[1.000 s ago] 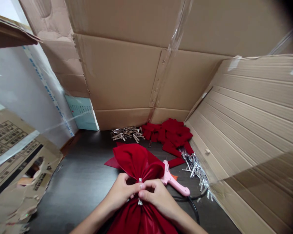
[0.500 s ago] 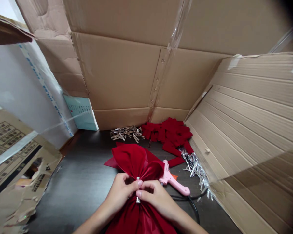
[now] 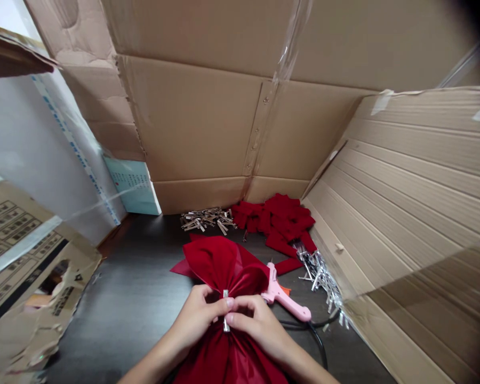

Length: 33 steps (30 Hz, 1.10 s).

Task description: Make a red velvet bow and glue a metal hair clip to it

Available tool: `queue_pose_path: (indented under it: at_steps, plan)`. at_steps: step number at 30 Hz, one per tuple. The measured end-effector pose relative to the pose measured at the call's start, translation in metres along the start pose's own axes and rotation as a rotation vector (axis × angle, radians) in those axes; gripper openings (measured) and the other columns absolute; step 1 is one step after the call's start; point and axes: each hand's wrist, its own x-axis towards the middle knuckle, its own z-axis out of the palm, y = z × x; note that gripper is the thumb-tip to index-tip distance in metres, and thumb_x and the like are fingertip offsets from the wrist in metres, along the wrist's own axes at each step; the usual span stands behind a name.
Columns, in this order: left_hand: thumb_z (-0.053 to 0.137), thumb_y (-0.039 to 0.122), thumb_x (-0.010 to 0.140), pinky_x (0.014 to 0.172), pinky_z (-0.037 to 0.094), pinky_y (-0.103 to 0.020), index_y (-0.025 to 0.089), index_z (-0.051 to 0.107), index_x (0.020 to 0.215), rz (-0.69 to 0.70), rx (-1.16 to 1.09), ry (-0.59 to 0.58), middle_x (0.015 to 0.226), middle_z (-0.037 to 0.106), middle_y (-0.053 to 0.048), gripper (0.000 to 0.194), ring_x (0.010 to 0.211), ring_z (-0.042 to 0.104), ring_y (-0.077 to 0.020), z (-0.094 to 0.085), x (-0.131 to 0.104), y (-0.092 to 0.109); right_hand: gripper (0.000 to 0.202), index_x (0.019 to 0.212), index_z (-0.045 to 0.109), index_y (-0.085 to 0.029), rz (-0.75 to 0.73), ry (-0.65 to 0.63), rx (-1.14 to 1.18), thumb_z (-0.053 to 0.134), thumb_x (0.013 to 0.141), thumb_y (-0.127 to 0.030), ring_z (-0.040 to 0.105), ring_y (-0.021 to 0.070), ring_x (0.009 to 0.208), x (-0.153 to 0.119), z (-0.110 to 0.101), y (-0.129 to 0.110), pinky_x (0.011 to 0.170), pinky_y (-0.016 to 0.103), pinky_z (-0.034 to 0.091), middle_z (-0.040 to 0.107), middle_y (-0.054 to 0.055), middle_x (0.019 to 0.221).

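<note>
A large red fabric bow [image 3: 216, 261] lies on the dark table at the bottom centre, gathered into folds at its middle. A silvery strip [image 3: 226, 324] runs lengthwise over the gathered centre. My left hand [image 3: 202, 312] pinches the gather from the left, thumb on the strip. From the right, my right hand [image 3: 252, 320] closes on the same spot, thumb and forefinger at the strip. The fingertips of both hands nearly meet, and the fingers behind the fabric are hidden. Just right of the bow rests a pink glue gun [image 3: 290, 304] with a black cable.
Metal clips [image 3: 208, 220] lie at the back beside a pile of red fabric pieces [image 3: 284, 218]. Silvery twist strips [image 3: 322, 277] lie along the right cardboard wall [image 3: 416, 213]. Cardboard also stands behind and at left, near a light-blue booklet [image 3: 134, 184].
</note>
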Motion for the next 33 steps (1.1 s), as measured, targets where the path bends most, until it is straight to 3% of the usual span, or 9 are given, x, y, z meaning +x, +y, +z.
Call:
queue_pose_path:
  at_steps: [8, 14, 18, 23, 27, 33]
  plan:
    - [0.079, 0.041, 0.061, 0.05, 0.03, -0.021, 0.01, 0.061, 0.063, 0.04, 0.024, -0.001, 0.053, 0.053, 0.002, 0.035, 0.052, 0.042, -0.0098, 0.0024, -0.0011, -0.0001, 0.033, 0.074, 0.057, -0.015, -0.044, 0.049, -0.107, 0.066, 0.077, -0.046, 0.049, 0.0135, 0.062, 0.0051, -0.0043, 0.0013, 0.058, 0.024, 0.037, 0.057, 0.0, 0.065]
    - [0.076, 0.037, 0.065, 0.051, 0.031, -0.021, 0.011, 0.064, 0.065, 0.084, 0.052, -0.03, 0.054, 0.056, 0.002, 0.029, 0.052, 0.041, -0.0096, 0.0021, -0.0016, 0.0003, 0.034, 0.077, 0.059, -0.015, -0.058, 0.06, -0.253, 0.059, 0.084, -0.048, 0.052, 0.0155, 0.068, 0.003, -0.0037, -0.002, 0.062, 0.025, 0.038, 0.059, 0.002, 0.072]
    - [0.073, 0.034, 0.07, 0.052, 0.032, -0.021, 0.01, 0.064, 0.064, 0.097, 0.096, -0.072, 0.058, 0.059, 0.0, 0.026, 0.055, 0.044, -0.0107, 0.0025, -0.0037, -0.0004, 0.035, 0.081, 0.062, -0.013, 0.0, -0.013, -0.168, 0.057, 0.084, -0.048, 0.051, 0.014, 0.063, 0.0013, -0.0024, 0.0004, 0.059, 0.024, 0.038, 0.057, 0.002, 0.068]
    - [0.069, 0.031, 0.074, 0.059, 0.037, -0.022, 0.01, 0.065, 0.071, 0.14, 0.124, -0.114, 0.067, 0.062, -0.002, 0.021, 0.064, 0.049, -0.0128, 0.0056, -0.0065, 0.0031, 0.032, 0.077, 0.063, -0.011, 0.05, 0.035, 0.029, 0.065, 0.074, -0.043, 0.048, 0.0112, 0.059, 0.0029, 0.0002, 0.003, 0.055, 0.022, 0.037, 0.057, 0.001, 0.067]
    - [0.073, 0.026, 0.067, 0.061, 0.038, -0.024, 0.01, 0.064, 0.078, 0.082, 0.142, -0.169, 0.072, 0.062, -0.002, 0.021, 0.066, 0.051, -0.0138, 0.0054, -0.0062, 0.0025, 0.032, 0.074, 0.064, -0.01, -0.003, 0.091, 0.109, 0.069, 0.069, -0.041, 0.049, 0.0113, 0.055, 0.007, 0.0004, -0.0001, 0.052, 0.022, 0.037, 0.059, 0.002, 0.063]
    - [0.074, 0.022, 0.062, 0.062, 0.037, -0.025, 0.01, 0.065, 0.082, 0.058, 0.12, -0.16, 0.075, 0.065, -0.003, 0.026, 0.066, 0.05, -0.0134, 0.005, -0.0047, 0.0006, 0.03, 0.078, 0.067, -0.011, -0.09, 0.089, 0.125, 0.066, 0.074, -0.04, 0.047, 0.0114, 0.056, 0.0085, 0.0012, -0.004, 0.052, 0.021, 0.036, 0.06, 0.002, 0.063]
